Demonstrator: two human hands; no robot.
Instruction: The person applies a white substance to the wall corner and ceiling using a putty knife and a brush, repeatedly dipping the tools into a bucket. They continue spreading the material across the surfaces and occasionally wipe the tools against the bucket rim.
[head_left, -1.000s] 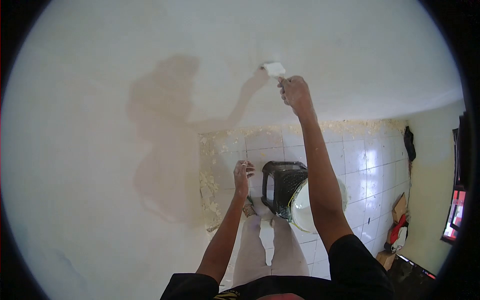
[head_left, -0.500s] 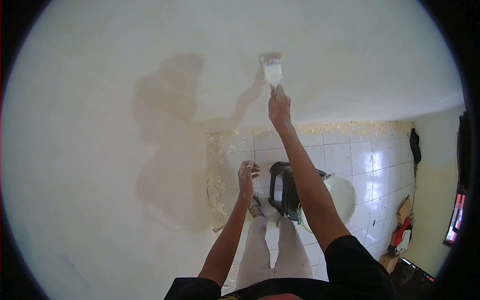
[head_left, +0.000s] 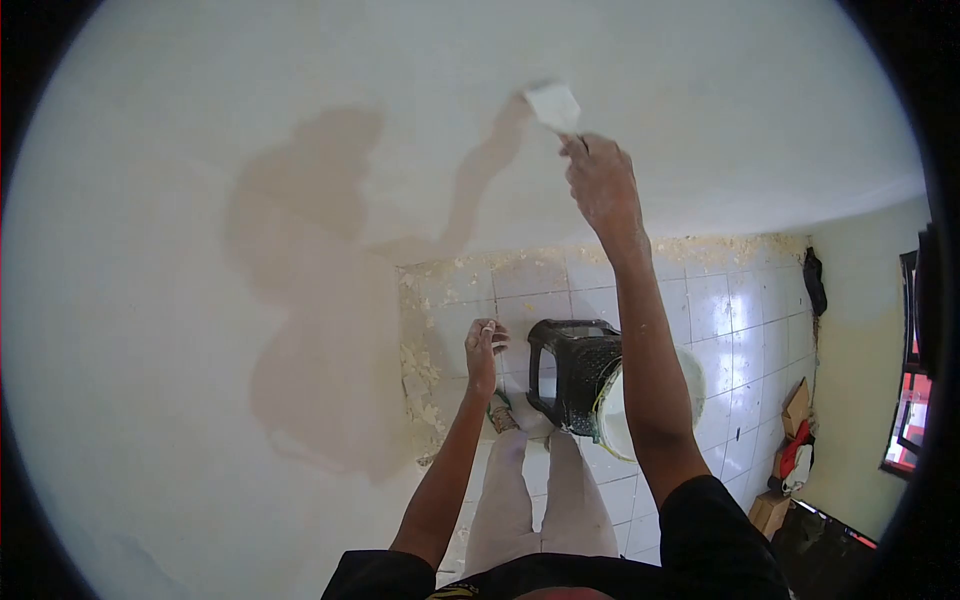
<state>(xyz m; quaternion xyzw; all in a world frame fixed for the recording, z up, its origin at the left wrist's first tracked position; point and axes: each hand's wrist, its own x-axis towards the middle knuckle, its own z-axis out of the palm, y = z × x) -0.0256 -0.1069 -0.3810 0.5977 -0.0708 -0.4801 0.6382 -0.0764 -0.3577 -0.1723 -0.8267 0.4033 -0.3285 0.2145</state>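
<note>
My right hand (head_left: pixel 605 185) is wrapped round the handle of a wide paint brush (head_left: pixel 553 105). The brush is tilted up to the left, its bristle end at the pale wall (head_left: pixel 700 90); the bristles are blurred. My left hand (head_left: pixel 485 342) hangs in front of my body above the tiled floor, left of a black stool (head_left: pixel 580 375). Its fingers are curled and carry whitish smears; nothing shows in it. A white bucket (head_left: pixel 613 415) is beside the stool, partly hidden behind my right forearm.
Paint flakes lie on the tiles (head_left: pixel 710 345) along the wall's foot. At the right are a black item (head_left: pixel 815 282), cardboard (head_left: pixel 770 513), a red and white bundle (head_left: pixel 797 458) and a window (head_left: pixel 908 420). My legs stand below the stool.
My right hand has moved right and a little up, and the brush has turned from upright to slanting up-left. The stool and bucket show more fully. My left hand sits slightly further left.
</note>
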